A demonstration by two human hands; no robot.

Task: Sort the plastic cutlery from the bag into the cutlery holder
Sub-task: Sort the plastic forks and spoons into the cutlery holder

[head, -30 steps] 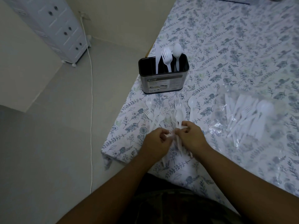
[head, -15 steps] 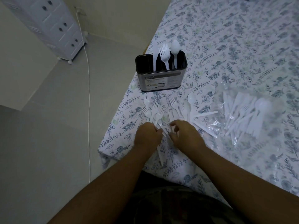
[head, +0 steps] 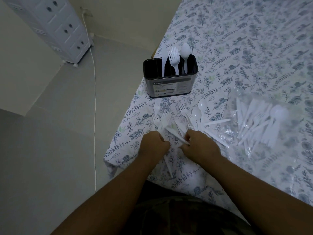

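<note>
Both hands are down in the loose cutlery (head: 179, 122) spread on the tablecloth (head: 254, 48). Left hand (head: 155, 145) is curled round fork handles, right hand (head: 202, 146) pinches one white piece (head: 177, 138). Holder (head: 170, 77) sits just beyond with a knife, fork and spoon upright in separate slots. Bag (head: 260, 122) lies off to the right, cutlery inside.
</note>
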